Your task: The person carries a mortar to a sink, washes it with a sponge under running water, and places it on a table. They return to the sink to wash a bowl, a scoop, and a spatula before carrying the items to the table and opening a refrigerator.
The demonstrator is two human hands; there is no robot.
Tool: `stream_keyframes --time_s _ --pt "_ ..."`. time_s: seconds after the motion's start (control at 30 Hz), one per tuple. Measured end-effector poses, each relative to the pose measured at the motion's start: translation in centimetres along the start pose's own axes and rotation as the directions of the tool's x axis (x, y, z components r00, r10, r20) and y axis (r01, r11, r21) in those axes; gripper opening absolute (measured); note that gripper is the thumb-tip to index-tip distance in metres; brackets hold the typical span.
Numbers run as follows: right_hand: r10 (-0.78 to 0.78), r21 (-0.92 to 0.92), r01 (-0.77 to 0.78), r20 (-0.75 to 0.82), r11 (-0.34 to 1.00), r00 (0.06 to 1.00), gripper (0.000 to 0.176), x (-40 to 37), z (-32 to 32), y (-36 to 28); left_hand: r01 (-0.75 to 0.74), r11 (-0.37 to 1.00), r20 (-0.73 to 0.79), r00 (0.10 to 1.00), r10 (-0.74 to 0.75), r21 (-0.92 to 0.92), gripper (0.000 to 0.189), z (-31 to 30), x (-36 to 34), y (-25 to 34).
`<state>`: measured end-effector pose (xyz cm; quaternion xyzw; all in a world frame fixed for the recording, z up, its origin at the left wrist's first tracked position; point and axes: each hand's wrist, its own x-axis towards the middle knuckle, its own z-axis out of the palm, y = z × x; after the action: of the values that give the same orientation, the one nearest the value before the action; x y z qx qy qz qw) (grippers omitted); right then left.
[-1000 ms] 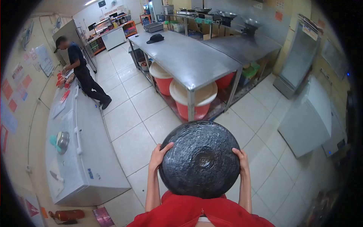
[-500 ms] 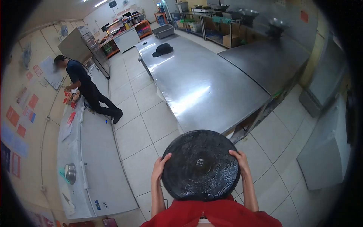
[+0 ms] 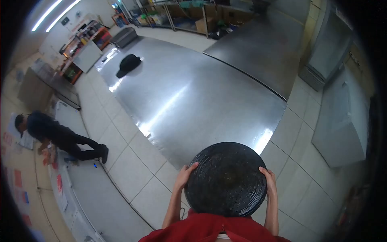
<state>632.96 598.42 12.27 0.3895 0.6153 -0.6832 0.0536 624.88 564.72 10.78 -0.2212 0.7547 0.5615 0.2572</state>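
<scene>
A large round black disc [image 3: 225,179], wet-looking and marked with rings on its upper face, is held in front of my red shirt. My left hand [image 3: 186,176] grips its left edge, thumb on top. On the opposite edge my right hand [image 3: 269,180] is closed in the same way. The fingers beneath the rim are hidden. Just beyond the disc lies the near end of a steel table [image 3: 201,97].
A black cap [image 3: 129,64] and a grey tub [image 3: 123,37] rest toward the table's far end. A person in dark clothes [image 3: 56,131] leans over a long white chest unit [image 3: 105,201] on the left. White tiled floor [image 3: 294,165] and a white cabinet [image 3: 342,121] are to the right.
My view has turned to the right and moved nearer the steel table. The disc, still in both hands, now appears slightly farther right and overlaps the table's near end.
</scene>
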Motion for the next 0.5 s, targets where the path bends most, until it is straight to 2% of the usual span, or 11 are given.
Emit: stream_keyframes --time_s 0.03,0.07,0.13,0.17,0.2,0.27,0.33,0.37,0.4,0.5 --pt "0.016 0.026 -0.016 -0.013 1.000 1.000 0.051 -0.4 0.1 0.6 -0.002 0.993 -0.009 1.000 0.003 0.114 0.073 -0.4 -0.1 -0.3" --pt "0.038 0.051 -0.037 -0.022 0.998 0.999 0.054 -0.5 0.7 0.8 0.031 0.994 0.016 0.999 -0.033 0.109 0.073 -1.0 0.5 -1.3" --pt "0.042 0.039 -0.039 -0.081 0.998 0.996 0.055 -0.4 2.9 -0.5 0.074 0.996 0.064 0.995 -0.071 -0.048 0.078 -2.1 2.0 -3.0" --pt "0.020 0.048 -0.014 -0.117 0.999 0.993 0.055 -0.3 4.1 -1.1 0.119 0.969 0.151 0.985 -0.087 -0.217 0.076 -2.5 1.7 -4.3" --pt "-0.011 0.005 0.012 -0.163 1.000 0.987 0.058 1.5 3.7 0.7 0.172 0.910 0.236 0.968 -0.085 -0.377 0.075 -3.0 1.0 -5.2" --pt "-0.004 -0.050 -0.007 -0.218 0.999 0.976 0.059 0.0 6.0 -1.4 0.382 0.734 0.389 0.905 -0.173 -0.562 0.072 -3.5 -3.5 -3.0" --pt "-0.013 -0.116 -0.018 -0.258 0.993 0.966 0.059 0.1 7.2 -2.2 0.417 0.742 0.465 0.871 -0.160 -0.525 0.070 -3.7 -3.6 -6.6" --pt "0.021 -0.134 -0.048 -0.192 0.990 0.981 0.060 0.8 6.8 -1.6 0.428 0.768 0.525 0.839 -0.142 -0.477 0.068 -3.8 -3.8 -6.8" --pt "0.061 -0.153 -0.080 -0.121 0.985 0.991 0.061 1.4 6.8 -1.3 0.476 0.739 0.547 0.819 -0.175 -0.477 0.074 -4.1 -3.3 -5.8" --pt "0.027 -0.213 -0.048 -0.100 0.976 0.995 0.060 3.8 7.7 -3.1 0.493 0.756 0.544 0.810 -0.219 -0.430 0.082 -3.2 -0.8 -5.5"
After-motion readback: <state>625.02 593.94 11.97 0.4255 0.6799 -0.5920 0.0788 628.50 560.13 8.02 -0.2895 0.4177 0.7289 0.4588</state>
